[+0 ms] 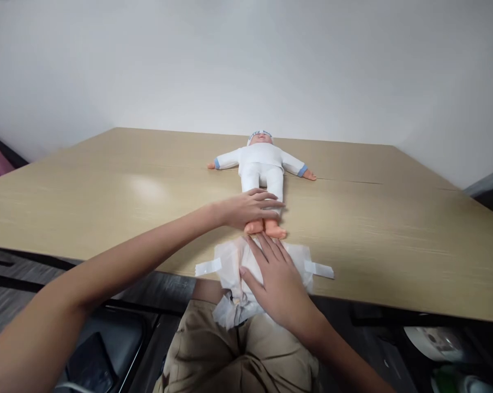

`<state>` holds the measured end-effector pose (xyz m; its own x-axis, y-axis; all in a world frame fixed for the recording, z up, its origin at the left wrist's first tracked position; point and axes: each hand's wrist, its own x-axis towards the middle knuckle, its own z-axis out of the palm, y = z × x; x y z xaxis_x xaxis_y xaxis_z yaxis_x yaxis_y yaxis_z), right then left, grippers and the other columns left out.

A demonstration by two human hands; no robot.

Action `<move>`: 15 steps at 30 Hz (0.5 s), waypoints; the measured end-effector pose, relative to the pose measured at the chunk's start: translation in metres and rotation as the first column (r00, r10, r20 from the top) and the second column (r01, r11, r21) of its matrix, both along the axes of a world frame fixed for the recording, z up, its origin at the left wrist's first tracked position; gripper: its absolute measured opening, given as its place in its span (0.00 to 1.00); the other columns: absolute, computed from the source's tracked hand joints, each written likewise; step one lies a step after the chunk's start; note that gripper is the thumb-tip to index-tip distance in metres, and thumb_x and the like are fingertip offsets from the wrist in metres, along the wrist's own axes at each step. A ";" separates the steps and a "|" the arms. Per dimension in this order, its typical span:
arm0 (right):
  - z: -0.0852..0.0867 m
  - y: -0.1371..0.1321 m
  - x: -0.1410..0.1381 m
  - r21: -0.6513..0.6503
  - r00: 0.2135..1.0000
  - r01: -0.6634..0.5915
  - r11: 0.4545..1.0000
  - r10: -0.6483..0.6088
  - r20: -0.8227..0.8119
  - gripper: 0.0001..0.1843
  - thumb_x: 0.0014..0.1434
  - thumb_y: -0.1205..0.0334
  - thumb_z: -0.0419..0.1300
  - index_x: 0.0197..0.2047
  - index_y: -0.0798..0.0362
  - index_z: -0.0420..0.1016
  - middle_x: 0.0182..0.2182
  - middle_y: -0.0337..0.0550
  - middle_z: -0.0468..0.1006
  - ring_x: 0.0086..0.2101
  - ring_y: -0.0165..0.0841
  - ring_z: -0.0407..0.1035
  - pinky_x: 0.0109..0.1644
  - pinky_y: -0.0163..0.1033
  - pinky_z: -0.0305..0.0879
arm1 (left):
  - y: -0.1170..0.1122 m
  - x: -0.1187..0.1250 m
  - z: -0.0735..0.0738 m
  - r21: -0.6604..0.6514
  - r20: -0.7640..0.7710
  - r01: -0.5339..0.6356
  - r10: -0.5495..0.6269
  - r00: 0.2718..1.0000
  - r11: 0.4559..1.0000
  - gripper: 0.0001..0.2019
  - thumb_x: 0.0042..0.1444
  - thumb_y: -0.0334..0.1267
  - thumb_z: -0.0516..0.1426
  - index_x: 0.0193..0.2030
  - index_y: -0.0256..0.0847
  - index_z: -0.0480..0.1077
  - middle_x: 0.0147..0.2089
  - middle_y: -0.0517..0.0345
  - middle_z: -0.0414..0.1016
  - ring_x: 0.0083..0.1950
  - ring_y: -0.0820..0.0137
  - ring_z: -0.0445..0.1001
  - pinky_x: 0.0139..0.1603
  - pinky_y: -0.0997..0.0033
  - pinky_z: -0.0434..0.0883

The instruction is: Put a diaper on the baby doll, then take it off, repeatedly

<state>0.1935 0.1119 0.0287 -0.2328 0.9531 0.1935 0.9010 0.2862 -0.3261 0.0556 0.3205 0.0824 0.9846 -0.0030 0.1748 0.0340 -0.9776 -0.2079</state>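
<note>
A baby doll [260,157] in white clothes with blue cuffs lies on its back, arms spread and bare feet toward me. Across its lower legs rests my left hand [250,210], fingers stretched out and lightly apart. An unfolded white diaper [229,261] lies just below the doll's feet, its side tapes spread left and right and its near end hanging over the table edge. My right hand [280,281] is flat on the diaper, fingers extended, the tips near the doll's feet. Part of the diaper is hidden under this hand.
The wood-grain table [168,191] reaches back to a pale wall [246,65]. Below its front edge, a dark phone [91,363] lies on a seat at the left. A round white object [432,343] is low at the right.
</note>
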 end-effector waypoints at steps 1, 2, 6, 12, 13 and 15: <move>0.000 0.000 0.000 -0.002 1.000 -0.005 1.000 0.005 0.002 0.37 0.79 0.46 0.57 0.84 0.52 0.62 0.83 0.50 0.57 0.81 0.49 0.52 0.86 0.64 0.53 | 0.001 0.002 -0.002 -0.030 0.030 0.005 -0.004 1.000 1.000 0.19 0.69 0.36 0.62 0.65 0.48 0.77 0.81 0.50 0.69 0.78 0.49 0.68 0.76 0.50 0.65; 0.000 0.000 0.001 -0.005 1.000 -0.010 1.000 0.010 0.002 0.37 0.79 0.46 0.57 0.84 0.52 0.62 0.83 0.49 0.56 0.81 0.49 0.52 0.85 0.64 0.53 | 0.002 0.004 -0.003 -0.052 0.058 0.005 -0.002 0.998 0.999 0.15 0.72 0.38 0.60 0.62 0.47 0.78 0.78 0.50 0.73 0.76 0.49 0.71 0.74 0.49 0.66; -0.001 0.003 0.009 -0.037 0.999 -0.034 0.999 0.033 -0.008 0.38 0.78 0.46 0.58 0.85 0.49 0.61 0.84 0.49 0.54 0.82 0.50 0.50 0.84 0.68 0.55 | 0.008 0.011 0.001 -0.138 0.141 0.026 -0.006 0.990 0.990 0.14 0.72 0.40 0.57 0.60 0.47 0.78 0.73 0.50 0.79 0.71 0.47 0.73 0.69 0.46 0.67; 0.003 0.033 0.023 -0.113 0.996 -0.088 0.990 0.089 0.006 0.38 0.78 0.47 0.57 0.86 0.47 0.58 0.85 0.49 0.50 0.83 0.49 0.47 0.85 0.68 0.52 | 0.025 0.020 0.058 -0.495 0.351 0.143 0.047 0.935 0.857 0.17 0.72 0.47 0.58 0.62 0.47 0.78 0.63 0.50 0.85 0.61 0.53 0.80 0.68 0.48 0.71; 0.004 0.042 0.024 -0.117 0.996 -0.092 0.989 0.094 0.010 0.38 0.79 0.47 0.57 0.85 0.48 0.58 0.85 0.50 0.50 0.83 0.49 0.47 0.85 0.68 0.51 | 0.028 0.021 0.069 -0.538 0.368 0.137 0.085 0.926 0.832 0.18 0.70 0.49 0.61 0.61 0.46 0.78 0.60 0.51 0.86 0.59 0.54 0.81 0.66 0.50 0.73; 0.004 0.062 0.023 -0.107 0.995 -0.092 0.990 0.094 0.015 0.39 0.79 0.45 0.56 0.85 0.50 0.58 0.85 0.52 0.51 0.83 0.49 0.47 0.85 0.67 0.50 | 0.035 0.023 0.089 -0.606 0.386 0.131 0.146 0.911 0.785 0.21 0.67 0.52 0.67 0.60 0.45 0.79 0.56 0.52 0.86 0.56 0.56 0.82 0.61 0.54 0.76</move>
